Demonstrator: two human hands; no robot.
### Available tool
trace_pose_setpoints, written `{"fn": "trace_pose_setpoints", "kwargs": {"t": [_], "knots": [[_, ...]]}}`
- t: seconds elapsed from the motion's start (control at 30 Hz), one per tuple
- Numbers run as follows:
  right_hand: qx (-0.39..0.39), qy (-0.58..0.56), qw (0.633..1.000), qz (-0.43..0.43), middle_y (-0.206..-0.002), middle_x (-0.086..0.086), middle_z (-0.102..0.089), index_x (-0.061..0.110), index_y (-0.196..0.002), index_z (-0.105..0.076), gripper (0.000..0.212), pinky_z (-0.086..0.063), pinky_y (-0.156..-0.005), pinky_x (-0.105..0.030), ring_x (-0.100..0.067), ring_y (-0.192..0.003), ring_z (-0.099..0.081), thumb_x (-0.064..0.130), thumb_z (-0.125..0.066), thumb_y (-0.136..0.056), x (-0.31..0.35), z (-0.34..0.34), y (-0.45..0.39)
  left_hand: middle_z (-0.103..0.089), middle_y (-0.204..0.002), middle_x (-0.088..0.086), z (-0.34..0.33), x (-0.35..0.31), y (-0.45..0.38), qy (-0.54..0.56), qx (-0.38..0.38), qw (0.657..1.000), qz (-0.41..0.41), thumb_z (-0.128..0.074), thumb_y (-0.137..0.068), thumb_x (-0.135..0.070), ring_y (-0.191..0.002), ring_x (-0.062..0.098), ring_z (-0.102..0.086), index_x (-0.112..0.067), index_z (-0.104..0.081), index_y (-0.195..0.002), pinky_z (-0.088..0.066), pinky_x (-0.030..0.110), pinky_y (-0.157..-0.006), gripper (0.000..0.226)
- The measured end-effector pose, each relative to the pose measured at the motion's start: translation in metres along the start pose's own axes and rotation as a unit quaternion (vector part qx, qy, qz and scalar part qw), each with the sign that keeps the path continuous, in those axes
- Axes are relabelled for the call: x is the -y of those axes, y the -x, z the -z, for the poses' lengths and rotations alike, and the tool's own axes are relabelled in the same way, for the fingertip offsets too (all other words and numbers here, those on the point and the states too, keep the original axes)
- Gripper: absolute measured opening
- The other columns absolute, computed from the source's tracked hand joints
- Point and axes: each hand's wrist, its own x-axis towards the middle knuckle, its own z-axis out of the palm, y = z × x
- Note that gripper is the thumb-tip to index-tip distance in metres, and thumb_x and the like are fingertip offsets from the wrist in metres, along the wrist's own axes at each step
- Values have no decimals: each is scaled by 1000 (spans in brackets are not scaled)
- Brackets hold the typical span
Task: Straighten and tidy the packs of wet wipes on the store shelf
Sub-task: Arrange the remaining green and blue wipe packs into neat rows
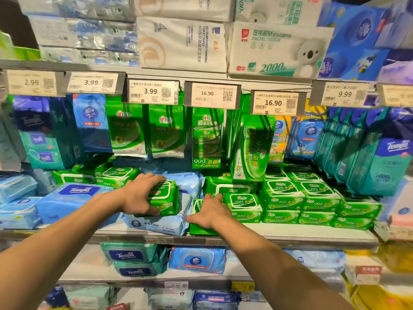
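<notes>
Reaching in from below, both bare forearms stretch toward the middle shelf (290, 233). Nearest, the right hand (209, 212) lies spread over a green pack of wet wipes (201, 230) standing at the shelf's front edge, fingers fairly straight and pressing on its top, thumb out to the left; whether it truly grasps the pack I cannot tell. Just left, the left hand (139, 194) curls around a second green wet-wipe pack (166, 198), fingers over its white-framed lid, thumb clamped against its lower front face. That pack is glossy green with a white-edged flap and "999" lettering, tilted, and it sits on top of a pale blue wipes pack (161, 224) lying askew. Beyond the right hand, neat stacks of the same green packs (312, 202) fill the shelf to the right. Farther back, tall green pouches (166, 133) hang beneath price tags (212, 95), and boxes of facial tissue (274, 50) sit above.
</notes>
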Motion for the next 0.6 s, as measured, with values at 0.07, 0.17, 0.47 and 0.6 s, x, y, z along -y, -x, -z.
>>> {"fn": "trace_pose_setpoints", "kwargs": {"t": [0.07,0.17,0.47,0.6], "knots": [[14,-32,999,-23,-150,-20,-26,11,-149,-22,111,-42,-105,-45,-40,-133,-38,65,-74,-66,1,2,-3,-45,-127,-4,-1,0,0,-1,0,1000,-1,-71,-53,-63,-119,21,-41,-27,-28,-144,-38,50,-104,107],[41,-17,999,-31,-147,-17,-37,12,-147,-24,109,-41,-105,-45,-37,-134,-37,52,-79,-62,1,5,-5,-44,-129,-2,-1,-1,1,1,3,1000,0,-73,-55,-61,-121,22,-40,-26,-27,-145,-37,51,-104,107],[18,61,998,10,-147,-19,-29,17,-142,-21,90,-33,-103,-48,-41,-129,-34,30,-76,-72,-12,-2,0,-43,-130,-3,-3,-1,1,17,-1,1000,-3,-75,-59,-57,-120,21,-38,-26,-26,-146,-35,51,-106,104],[-20,63,996,58,-134,-16,-44,14,-129,-35,67,-32,-103,-48,-37,-123,-40,23,-71,-72,-16,5,5,-43,-129,-5,-4,5,1,17,0,1000,-10,-73,-56,-63,-120,22,-39,-28,-27,-145,-35,51,-105,106]]}}
